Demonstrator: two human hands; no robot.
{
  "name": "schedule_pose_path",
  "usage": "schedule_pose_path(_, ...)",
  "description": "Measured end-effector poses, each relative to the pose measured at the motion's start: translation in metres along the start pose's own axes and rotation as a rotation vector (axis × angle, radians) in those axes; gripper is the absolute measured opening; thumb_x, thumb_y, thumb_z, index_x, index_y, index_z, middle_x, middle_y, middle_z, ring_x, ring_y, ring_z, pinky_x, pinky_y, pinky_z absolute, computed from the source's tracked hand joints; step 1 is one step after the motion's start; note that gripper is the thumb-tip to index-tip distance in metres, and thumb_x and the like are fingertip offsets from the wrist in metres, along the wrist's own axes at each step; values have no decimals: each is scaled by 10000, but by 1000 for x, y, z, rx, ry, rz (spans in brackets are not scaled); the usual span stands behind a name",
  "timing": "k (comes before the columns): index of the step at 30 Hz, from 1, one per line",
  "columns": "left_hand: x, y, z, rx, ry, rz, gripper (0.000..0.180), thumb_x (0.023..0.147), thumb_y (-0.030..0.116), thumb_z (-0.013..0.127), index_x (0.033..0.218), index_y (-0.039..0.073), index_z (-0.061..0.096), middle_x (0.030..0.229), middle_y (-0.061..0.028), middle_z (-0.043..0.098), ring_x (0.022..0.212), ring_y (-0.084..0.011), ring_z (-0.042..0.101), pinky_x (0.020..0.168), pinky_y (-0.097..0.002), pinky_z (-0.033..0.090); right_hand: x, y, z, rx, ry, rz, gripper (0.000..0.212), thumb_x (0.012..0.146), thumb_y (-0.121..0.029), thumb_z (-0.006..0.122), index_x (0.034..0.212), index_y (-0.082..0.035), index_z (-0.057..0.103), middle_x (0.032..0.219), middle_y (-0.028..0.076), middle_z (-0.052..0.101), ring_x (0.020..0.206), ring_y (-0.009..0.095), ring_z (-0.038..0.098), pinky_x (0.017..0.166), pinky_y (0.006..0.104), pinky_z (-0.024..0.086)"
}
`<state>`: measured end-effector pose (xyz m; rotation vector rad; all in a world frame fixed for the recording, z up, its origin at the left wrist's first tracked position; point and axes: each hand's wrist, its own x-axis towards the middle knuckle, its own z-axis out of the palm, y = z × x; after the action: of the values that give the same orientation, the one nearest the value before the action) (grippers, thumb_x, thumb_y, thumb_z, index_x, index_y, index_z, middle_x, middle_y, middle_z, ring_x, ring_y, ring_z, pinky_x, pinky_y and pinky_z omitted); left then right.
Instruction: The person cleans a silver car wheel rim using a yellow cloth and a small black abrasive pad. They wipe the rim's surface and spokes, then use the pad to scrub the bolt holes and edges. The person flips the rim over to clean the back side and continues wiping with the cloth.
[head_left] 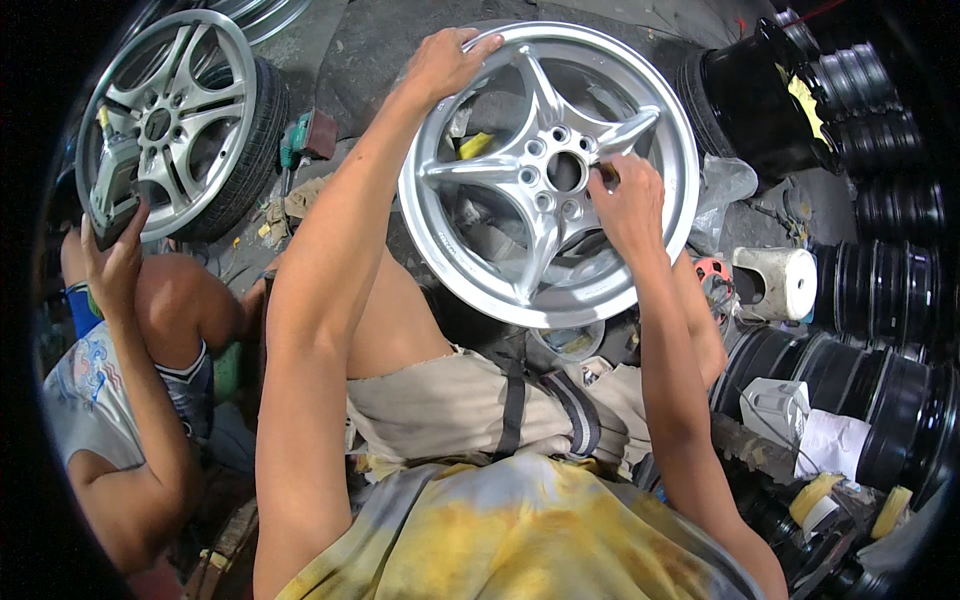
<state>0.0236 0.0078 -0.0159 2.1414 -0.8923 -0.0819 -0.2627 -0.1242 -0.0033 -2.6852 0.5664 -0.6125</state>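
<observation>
A silver alloy wheel rim (pixel 430 225) with five spokes is in front of me, tilted up over my knees. At its upper left edge my left hand (pixel 450 65) is closed over the outer lip. My right hand (pixel 632 200) is at the hub (pixel 567 172), just right of the centre hole, with thumb and fingers pinched together against the ring of bolt holes. Whatever small thing those fingertips may hold is hidden. Through the gaps between the spokes show a yellow piece (pixel 476 146) and some clear plastic.
To the left, another person's hand (pixel 115 255) holds a grey object against a second silver wheel (pixel 205 160) resting on a tyre. A green sander (pixel 307 138) lies between us. On the right are stacked black rims (pixel 880 285), a white stool-like container (pixel 790 283) and a plastic bag (pixel 725 185).
</observation>
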Motion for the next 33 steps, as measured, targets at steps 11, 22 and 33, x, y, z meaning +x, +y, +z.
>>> schedule_pose_path(11, 3, -1, -3, -15, -33, 10, 614, 952, 555, 602, 1258, 33, 704, 1174, -253, 710, 1143, -419, 668, 1011, -489, 496, 21, 8, -7, -30, -13, -308, 113, 799, -91, 702, 873, -10, 674, 883, 134, 654, 914, 329, 597, 837, 448, 438)
schedule_pose_path(22, 3, 5, -1, -13, -44, 22, 639, 949, 568, 594, 1264, 21, 698, 1162, -258, 712, 1142, -416, 667, 1023, -487, 488, 25, 4, -8, -29, -11, -254, 127, 803, -94, 706, 888, 1, 706, 885, 168, 674, 909, 357, 622, 839, 450, 451)
schedule_pose_path(33, 1, -1, -3, -62, -18, 10, 675, 941, 612, 609, 1183, -7, 728, 1130, -268, 715, 1094, -419, 679, 958, -471, 508, 6, -4, 4, -10, 78, 28, 151, 817, -127, 712, 908, -7, 717, 906, 167, 689, 920, 361, 629, 836, 476, 447)
